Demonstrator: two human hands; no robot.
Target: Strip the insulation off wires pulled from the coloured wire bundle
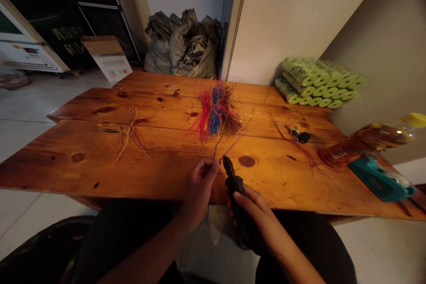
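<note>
My left hand (201,186) is closed near the table's front edge, thumb and fingertips pinching the end of a thin black-and-white twisted wire (217,147). In my right hand (254,206) are dark pliers (235,186), their jaws pointing up and close to the left fingertips; the jaws look closed. Beyond the hands lies a bushy pile of thin wires (216,108), with red, blue and brown strands side by side. One thin reddish strand (233,147) slants from near the pliers' tip towards the pile. Thin dark strands dangle below the left hand.
Loose wires (131,131) lie to the left, more strands (311,155) to the right by a key fob (301,136). A bottle (366,142), a teal tape dispenser (381,179) and packed green rolls (316,82) occupy the right side. Grey sacks (183,49) stand behind the wooden table (66,155).
</note>
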